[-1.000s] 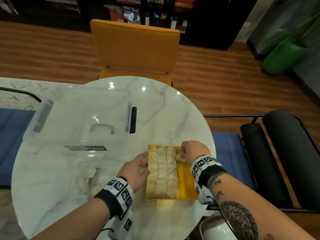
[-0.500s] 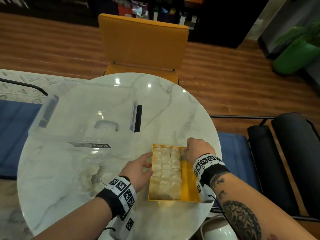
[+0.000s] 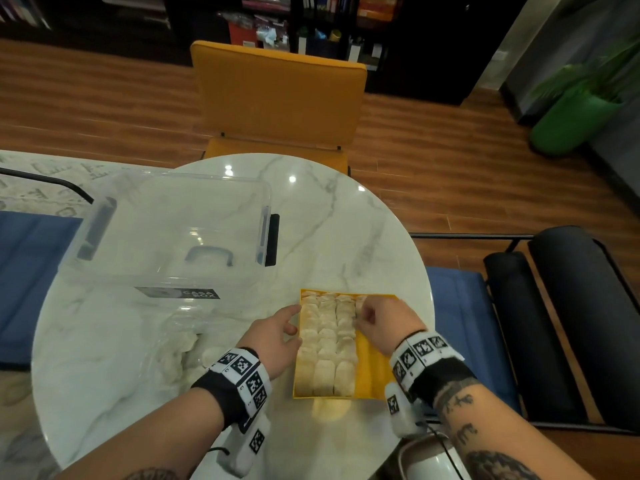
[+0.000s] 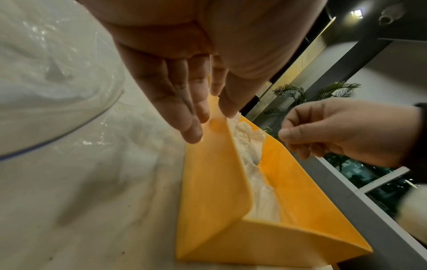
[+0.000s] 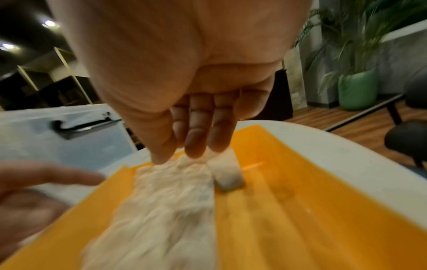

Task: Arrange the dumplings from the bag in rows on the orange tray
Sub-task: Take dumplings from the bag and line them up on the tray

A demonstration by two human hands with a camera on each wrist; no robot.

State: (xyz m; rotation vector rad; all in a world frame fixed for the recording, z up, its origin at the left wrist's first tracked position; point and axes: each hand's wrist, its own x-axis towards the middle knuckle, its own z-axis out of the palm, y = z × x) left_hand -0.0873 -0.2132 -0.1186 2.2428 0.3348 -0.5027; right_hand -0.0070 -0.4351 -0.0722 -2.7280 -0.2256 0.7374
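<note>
On the round marble bench (image 3: 346, 220), one clear storage box (image 3: 173, 220) sits at 10 o'clock and one bag (image 3: 166, 341) at 7, its remaining dumplings too blurred to count. One orange tray (image 3: 372, 368) lies at 5 o'clock with three full rows (image 3: 325, 341). A second ago the right hand (image 3: 384, 323) covered the tray's 1 o'clock corner. It has now drawn back, its grip apparently released and its fingertips just touching one dumpling (image 5: 227, 169), so a fourth row is begun. The left hand (image 3: 273, 341) rests flat against the tray's 9 o'clock wall.
</note>
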